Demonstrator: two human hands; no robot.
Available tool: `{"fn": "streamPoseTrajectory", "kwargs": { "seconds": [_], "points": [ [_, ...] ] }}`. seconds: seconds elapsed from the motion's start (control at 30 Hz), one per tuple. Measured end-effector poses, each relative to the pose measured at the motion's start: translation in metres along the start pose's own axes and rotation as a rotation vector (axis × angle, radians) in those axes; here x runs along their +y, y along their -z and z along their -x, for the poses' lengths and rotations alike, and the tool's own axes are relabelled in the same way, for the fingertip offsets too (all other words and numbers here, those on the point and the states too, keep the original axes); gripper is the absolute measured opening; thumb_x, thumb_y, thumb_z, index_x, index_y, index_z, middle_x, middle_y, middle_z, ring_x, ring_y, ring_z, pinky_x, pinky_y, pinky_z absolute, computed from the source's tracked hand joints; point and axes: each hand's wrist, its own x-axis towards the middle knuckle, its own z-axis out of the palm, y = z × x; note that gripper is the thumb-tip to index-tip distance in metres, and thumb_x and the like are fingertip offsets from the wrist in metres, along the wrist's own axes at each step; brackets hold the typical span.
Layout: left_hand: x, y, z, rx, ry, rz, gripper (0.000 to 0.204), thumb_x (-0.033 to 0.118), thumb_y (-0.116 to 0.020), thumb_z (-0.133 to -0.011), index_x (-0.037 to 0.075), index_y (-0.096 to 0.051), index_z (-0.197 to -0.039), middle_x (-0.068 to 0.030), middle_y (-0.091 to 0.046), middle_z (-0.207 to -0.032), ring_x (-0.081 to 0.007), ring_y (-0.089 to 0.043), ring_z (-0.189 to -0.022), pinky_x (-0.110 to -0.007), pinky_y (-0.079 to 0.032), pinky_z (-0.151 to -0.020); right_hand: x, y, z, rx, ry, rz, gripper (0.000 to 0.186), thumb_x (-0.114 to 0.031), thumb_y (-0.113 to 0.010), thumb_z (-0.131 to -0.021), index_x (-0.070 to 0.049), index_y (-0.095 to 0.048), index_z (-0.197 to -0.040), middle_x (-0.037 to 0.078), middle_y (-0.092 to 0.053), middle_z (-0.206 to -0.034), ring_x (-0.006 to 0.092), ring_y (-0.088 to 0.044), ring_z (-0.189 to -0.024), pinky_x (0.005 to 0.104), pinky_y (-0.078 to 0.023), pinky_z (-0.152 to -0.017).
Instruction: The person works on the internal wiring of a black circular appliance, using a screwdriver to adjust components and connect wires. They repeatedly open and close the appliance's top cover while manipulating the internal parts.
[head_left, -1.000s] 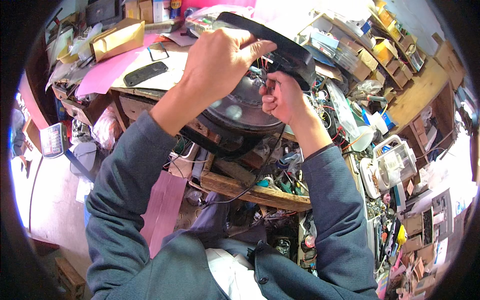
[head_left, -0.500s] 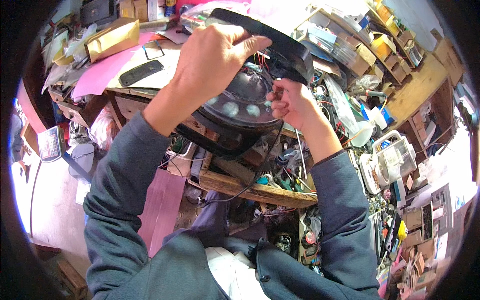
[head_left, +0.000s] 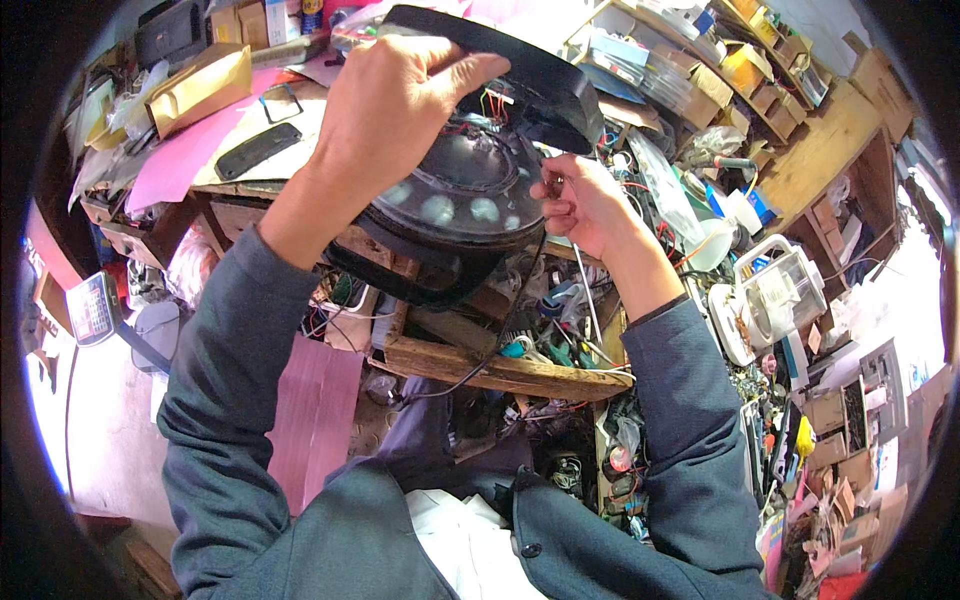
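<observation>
My left hand [head_left: 400, 110] grips a raised black plastic cover [head_left: 545, 100] of a round dark appliance. Red and other thin wires [head_left: 495, 105] show under the cover, above the dark metal top [head_left: 450, 185] of the appliance's body, which has light patches. Beside the body's right side, below the cover, my right hand [head_left: 580, 205] has its fingers curled in; whatever lies between them is too small to name. A black cord [head_left: 480, 370] hangs down past the wooden drawer edge [head_left: 490, 375].
On the bench lie a phone [head_left: 250, 150], pink sheets [head_left: 180, 160] and a paper packet [head_left: 195, 90]. An open drawer [head_left: 555, 335] holds tools and cables. Cluttered cardboard bins [head_left: 720, 80], a clear plastic appliance [head_left: 780, 290] and a calculator [head_left: 95, 305] surround me.
The cover and my left hand have shifted up and left in the picture. My right hand has come out from among the wires, down and to the right, exposing more of the metal top.
</observation>
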Motion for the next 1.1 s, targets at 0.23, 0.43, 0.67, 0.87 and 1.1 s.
{"fn": "streamPoseTrajectory", "kwargs": {
  "seconds": [0.23, 0.43, 0.67, 0.87, 1.1],
  "points": [
    [-0.006, -0.004, -0.001, 0.069, -0.072, 0.063, 0.035, 0.039, -0.071, -0.096, 0.006, -0.08, -0.099, -0.0211, -0.061, -0.063, -0.0379, -0.061, -0.056, -0.044, -0.043, -0.053, -0.007, -0.027, 0.002, -0.138, -0.081, -0.067, 0.024, -0.035, -0.065, -0.093, -0.013, -0.055, -0.09, 0.006, -0.06, -0.078, 0.0108, -0.042, -0.056, 0.025, -0.032, -0.049],
    [-0.003, -0.005, -0.001, 0.09, -0.065, 0.071, 0.042, 0.043, -0.073, -0.094, 0.002, -0.077, -0.089, -0.0215, -0.06, -0.062, -0.0389, -0.062, -0.057, -0.044, -0.045, -0.054, -0.008, -0.033, -0.008, -0.112, -0.093, -0.059, 0.027, -0.036, -0.065, -0.093, -0.013, -0.053, -0.09, 0.007, -0.058, -0.078, 0.011, -0.042, -0.057, 0.0247, -0.032, -0.049],
    [0.0, -0.003, 0.0, 0.085, -0.06, 0.04, 0.046, 0.044, -0.072, -0.095, 0.0, -0.073, -0.078, -0.02, -0.058, -0.059, -0.0393, -0.059, -0.055, -0.045, -0.044, -0.054, -0.011, -0.033, -0.017, -0.165, -0.076, -0.065, 0.028, -0.037, -0.063, -0.094, -0.012, -0.05, -0.091, 0.007, -0.056, -0.08, 0.0113, -0.042, -0.057, 0.0253, -0.031, -0.049],
    [-0.001, -0.004, -0.001, 0.095, -0.091, 0.009, 0.046, 0.043, -0.072, -0.095, 0.001, -0.071, -0.077, -0.0191, -0.058, -0.057, -0.0388, -0.058, -0.053, -0.044, -0.043, -0.053, -0.014, -0.04, -0.017, -0.131, -0.079, -0.065, 0.028, -0.037, -0.062, -0.095, -0.012, -0.05, -0.092, 0.007, -0.056, -0.08, 0.0113, -0.041, -0.057, 0.0248, -0.031, -0.049],
    [0.0, -0.004, 0.0, 0.102, -0.088, 0.048, 0.043, 0.042, -0.072, -0.096, 0.001, -0.075, -0.081, -0.0196, -0.061, -0.06, -0.0394, -0.061, -0.056, -0.044, -0.044, -0.054, -0.012, -0.037, -0.027, -0.185, -0.082, -0.099, 0.024, -0.032, -0.061, -0.096, -0.012, -0.049, -0.092, 0.008, -0.057, -0.083, 0.0111, -0.042, -0.058, 0.0238, -0.03, -0.048]
  ]
}}
